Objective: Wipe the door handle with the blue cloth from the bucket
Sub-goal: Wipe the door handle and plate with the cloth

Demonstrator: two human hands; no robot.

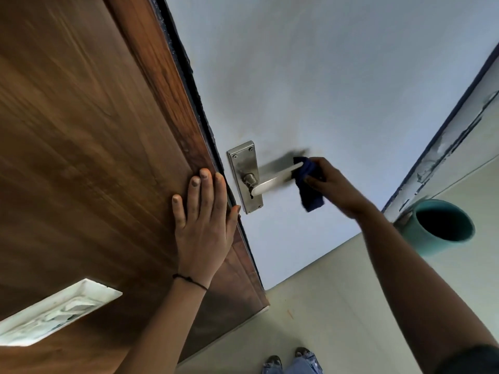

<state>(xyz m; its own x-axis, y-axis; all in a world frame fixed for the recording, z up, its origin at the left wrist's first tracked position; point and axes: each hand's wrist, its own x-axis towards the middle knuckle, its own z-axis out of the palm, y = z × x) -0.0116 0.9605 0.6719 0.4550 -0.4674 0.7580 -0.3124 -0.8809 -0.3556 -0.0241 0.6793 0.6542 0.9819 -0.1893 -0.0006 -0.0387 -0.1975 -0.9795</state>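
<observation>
A metal door handle (272, 177) sits on a pale blue door (337, 90), near the door's left edge. Its lever runs lengthwise away from its backplate (239, 160) toward the right, tilting slightly upward. The right hand (333, 184) grips a dark blue cloth (309, 184) against the lever's free end, fingers closed around it. The left hand (204, 222) lies flat, fingers spread, on the wooden frame (81, 130). A teal bucket (437, 230) stands on the floor to the right, well apart, with bare door between.

Single head-worn view, tilted, close to the door (337, 76); looks forward and down to the floor (324, 306).
</observation>
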